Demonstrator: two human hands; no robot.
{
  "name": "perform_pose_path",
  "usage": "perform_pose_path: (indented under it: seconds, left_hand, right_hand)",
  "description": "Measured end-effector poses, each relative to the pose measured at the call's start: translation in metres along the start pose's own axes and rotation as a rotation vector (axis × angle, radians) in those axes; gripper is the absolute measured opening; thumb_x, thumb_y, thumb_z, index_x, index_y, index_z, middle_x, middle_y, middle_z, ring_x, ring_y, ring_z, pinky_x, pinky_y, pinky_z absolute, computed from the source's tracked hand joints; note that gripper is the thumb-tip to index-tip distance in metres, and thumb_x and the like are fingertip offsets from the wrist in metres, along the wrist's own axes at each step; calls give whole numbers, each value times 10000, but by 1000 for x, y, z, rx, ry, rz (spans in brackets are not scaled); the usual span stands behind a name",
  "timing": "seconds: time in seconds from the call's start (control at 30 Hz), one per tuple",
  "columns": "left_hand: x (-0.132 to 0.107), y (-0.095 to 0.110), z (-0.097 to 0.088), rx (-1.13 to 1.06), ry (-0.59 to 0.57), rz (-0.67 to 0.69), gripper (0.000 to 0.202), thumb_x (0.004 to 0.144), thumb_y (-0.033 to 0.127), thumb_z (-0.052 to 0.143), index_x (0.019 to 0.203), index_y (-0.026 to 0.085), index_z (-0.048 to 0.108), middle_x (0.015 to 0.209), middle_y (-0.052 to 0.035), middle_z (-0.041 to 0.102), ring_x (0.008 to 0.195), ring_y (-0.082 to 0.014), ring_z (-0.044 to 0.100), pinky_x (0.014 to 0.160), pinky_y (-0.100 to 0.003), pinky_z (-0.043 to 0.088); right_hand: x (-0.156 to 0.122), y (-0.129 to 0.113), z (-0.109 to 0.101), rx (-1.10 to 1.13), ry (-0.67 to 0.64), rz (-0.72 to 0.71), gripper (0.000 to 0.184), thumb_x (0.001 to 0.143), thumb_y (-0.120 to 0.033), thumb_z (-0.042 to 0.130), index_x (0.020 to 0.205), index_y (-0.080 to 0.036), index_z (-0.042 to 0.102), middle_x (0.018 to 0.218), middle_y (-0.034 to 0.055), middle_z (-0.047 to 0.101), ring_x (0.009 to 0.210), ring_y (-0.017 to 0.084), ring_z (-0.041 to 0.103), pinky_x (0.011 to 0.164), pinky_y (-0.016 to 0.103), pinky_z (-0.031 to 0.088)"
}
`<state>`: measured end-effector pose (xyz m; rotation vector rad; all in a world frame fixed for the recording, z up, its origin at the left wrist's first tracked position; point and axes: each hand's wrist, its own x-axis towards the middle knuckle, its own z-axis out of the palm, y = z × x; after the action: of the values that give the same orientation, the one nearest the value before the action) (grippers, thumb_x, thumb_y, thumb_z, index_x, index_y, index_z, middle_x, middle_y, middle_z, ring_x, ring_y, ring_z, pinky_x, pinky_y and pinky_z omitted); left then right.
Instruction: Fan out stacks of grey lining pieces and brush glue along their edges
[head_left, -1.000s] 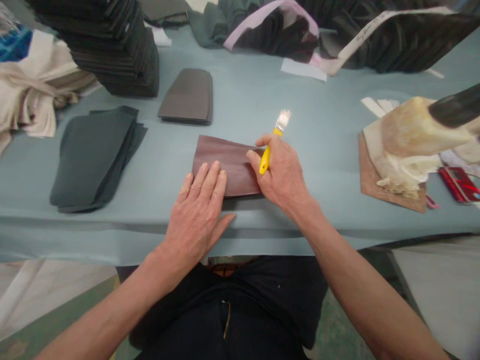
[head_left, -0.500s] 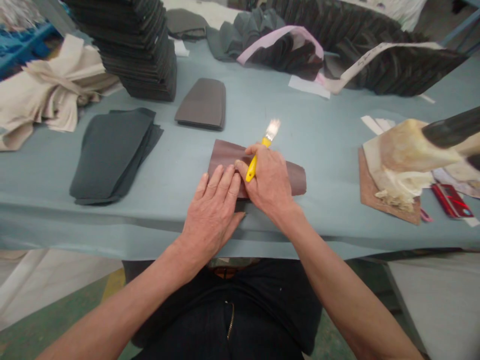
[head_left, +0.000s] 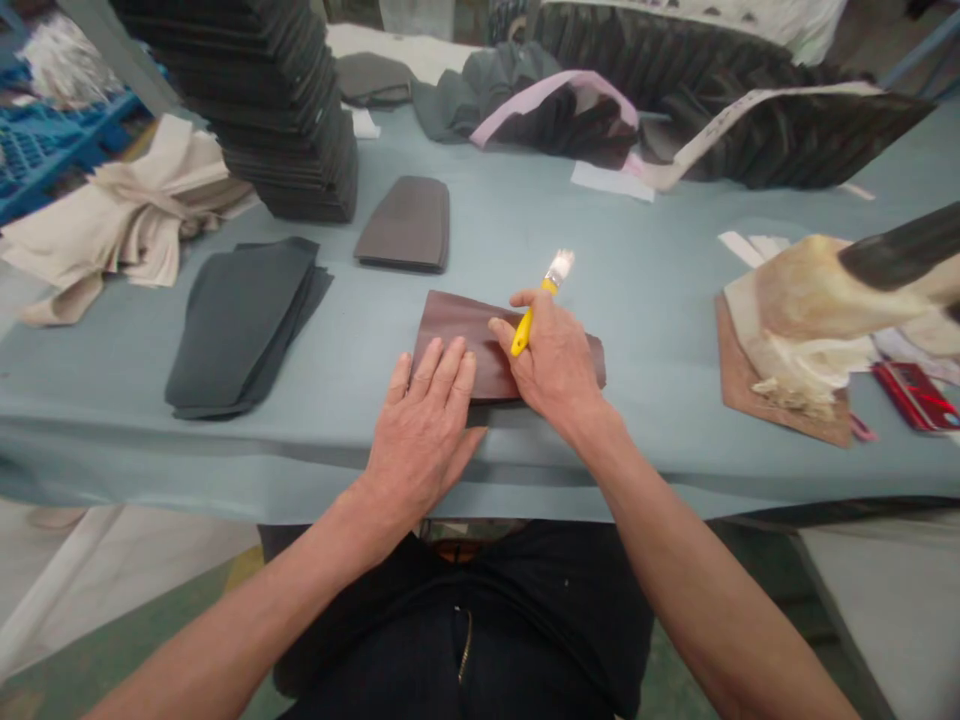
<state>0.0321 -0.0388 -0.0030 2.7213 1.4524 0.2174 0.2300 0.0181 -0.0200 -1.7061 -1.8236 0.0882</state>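
A reddish-brown sheet piece (head_left: 480, 335), leather-like, lies on the table in front of me. My left hand (head_left: 424, 415) rests flat on its left part, fingers stretched out and thumb apart. Over its right part, my right hand (head_left: 551, 360) is closed around a paintbrush (head_left: 525, 325) with a yellow handle. The brush's pale bristles point up and away from me, off the piece. Part of the sheet's right side is hidden under my right hand. Beyond it sits a small stack of grey-brown pieces (head_left: 405, 222).
Dark green-grey pieces (head_left: 240, 330) are stacked at left, with a tall dark stack (head_left: 300, 130) behind and beige strips (head_left: 135, 205) beside it. At right stand a glue-smeared container (head_left: 802, 310) on a brown board (head_left: 739, 385) and a red box (head_left: 915, 395). Bundled dark pieces (head_left: 787, 140) line the back.
My right hand, with the brush, has slid a little to the right, away from my left hand. My left hand stays flat on the piece. The view has shifted slightly.
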Motion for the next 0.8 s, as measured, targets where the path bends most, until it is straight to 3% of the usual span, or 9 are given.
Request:
perform_pose_path:
  seconds: [0.17, 0.27, 0.43, 0.63, 0.7, 0.8]
  left_hand:
    - [3, 17, 1, 19, 51, 93, 922, 988, 447, 728, 1712, 46, 321, 1793, -227, 307, 1696, -409, 261, 1377, -637, 261]
    - [9, 24, 10, 59, 81, 142, 954, 969, 480, 755, 1706, 45, 332, 1784, -209, 335, 1675, -403, 321, 1357, -617, 329]
    - [18, 20, 18, 115, 64, 121, 900, 968, 469, 762, 1690, 77, 393, 1772, -185, 361, 1645, -402, 387, 1330, -620, 385]
    - [19, 23, 9, 110, 34, 106, 953, 927, 508, 809, 1677, 66, 424, 1757, -203, 369, 1616, -425, 432, 1305, -630, 429]
    - [20, 23, 2, 95, 1, 106, 954, 956, 562, 760, 1684, 55, 407, 1763, -209, 356, 1624, -427, 416, 1306, -633, 427]
    - [27, 18, -11, 61, -77, 133, 825, 1090, 614, 498, 1698, 69, 384, 1771, -190, 358, 1645, -389, 392, 1321, -614, 410]
  right_hand:
    - [-1, 0, 5, 32, 27, 13, 432, 1136, -523, 374, 1255, -178, 605, 1065, 142, 718, 1034, 289, 670, 981, 446, 514]
    - [-1, 1, 4, 64, 42, 14, 357, 1120, -437, 396, 1245, -181, 610, 1044, 135, 714, 1001, 280, 670, 956, 434, 516]
    - [-3, 4, 2, 89, 39, 17, 289, 1077, -361, 434, 1187, -205, 651, 982, 108, 706, 930, 262, 657, 909, 406, 502]
    - [-3, 4, 4, 85, 35, 29, 277, 1064, -350, 436, 1157, -211, 656, 962, 104, 711, 925, 261, 662, 900, 401, 492]
    - [-3, 3, 5, 82, 33, 29, 268, 1058, -337, 440, 1150, -211, 658, 956, 104, 714, 938, 263, 668, 907, 400, 494]
    - [-2, 3, 6, 73, 28, 27, 255, 1046, -314, 449, 1143, -211, 662, 959, 106, 721, 944, 266, 670, 904, 397, 497]
